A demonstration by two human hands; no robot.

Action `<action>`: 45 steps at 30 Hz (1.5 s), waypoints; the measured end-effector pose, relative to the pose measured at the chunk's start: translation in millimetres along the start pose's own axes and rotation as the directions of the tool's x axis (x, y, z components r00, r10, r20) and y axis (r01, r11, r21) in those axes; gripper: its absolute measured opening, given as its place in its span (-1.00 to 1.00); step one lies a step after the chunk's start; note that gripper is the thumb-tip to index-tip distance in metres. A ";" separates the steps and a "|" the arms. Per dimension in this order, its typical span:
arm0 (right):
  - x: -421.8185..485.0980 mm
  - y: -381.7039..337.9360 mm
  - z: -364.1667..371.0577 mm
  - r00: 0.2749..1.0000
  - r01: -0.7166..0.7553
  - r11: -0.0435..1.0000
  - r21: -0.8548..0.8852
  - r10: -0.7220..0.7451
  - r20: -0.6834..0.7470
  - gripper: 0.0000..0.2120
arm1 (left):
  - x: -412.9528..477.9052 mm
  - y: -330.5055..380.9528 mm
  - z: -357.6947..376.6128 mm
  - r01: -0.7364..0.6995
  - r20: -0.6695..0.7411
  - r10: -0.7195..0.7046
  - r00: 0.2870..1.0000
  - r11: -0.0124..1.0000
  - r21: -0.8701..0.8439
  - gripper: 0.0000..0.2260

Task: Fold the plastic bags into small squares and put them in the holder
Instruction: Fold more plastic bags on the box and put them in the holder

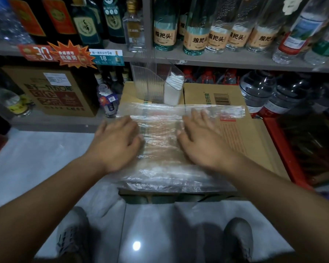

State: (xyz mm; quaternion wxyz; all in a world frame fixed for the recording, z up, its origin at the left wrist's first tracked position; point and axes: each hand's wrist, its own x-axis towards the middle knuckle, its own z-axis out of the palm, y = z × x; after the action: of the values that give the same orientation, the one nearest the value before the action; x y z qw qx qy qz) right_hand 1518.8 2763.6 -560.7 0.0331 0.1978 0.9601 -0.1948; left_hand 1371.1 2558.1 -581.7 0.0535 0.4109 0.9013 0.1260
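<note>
both arms reach forward, left hand (118, 139) and right hand (201, 139) palm-down, fingers spread flat.

One head-worn camera looks forward and down, close over the cardboard box (235, 133).

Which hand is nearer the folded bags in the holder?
Right. The right hand lies just in front of the folded bags, fingertips pointing toward them. The left hand is farther off, in front and to the left.
</note>
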 end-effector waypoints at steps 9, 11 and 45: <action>-4.0 43.4 13.8 0.990 0.008 0.966 -0.258 0.029 0.140 -0.24 | -16.8 -8.2 23.4 0.034 0.177 -0.056 0.983 0.991 0.127 -0.31; -2.6 46.5 11.1 0.987 0.017 0.968 -0.249 0.023 0.156 -0.24 | -16.8 -7.6 22.3 0.027 0.178 -0.046 0.983 0.994 0.110 -0.31; -94.7 21.0 28.5 0.831 0.427 0.894 -0.138 -0.448 -0.329 -0.80 | -87.9 -15.9 -0.9 -0.304 -0.234 0.232 0.944 0.888 -0.346 -0.66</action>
State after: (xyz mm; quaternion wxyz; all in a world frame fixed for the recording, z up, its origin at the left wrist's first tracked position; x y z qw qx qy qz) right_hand 1613.7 2735.6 -581.3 -0.1792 0.0036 0.9751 -0.1304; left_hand 1417.1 2481.5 -585.8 0.0289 0.5003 0.7953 0.3411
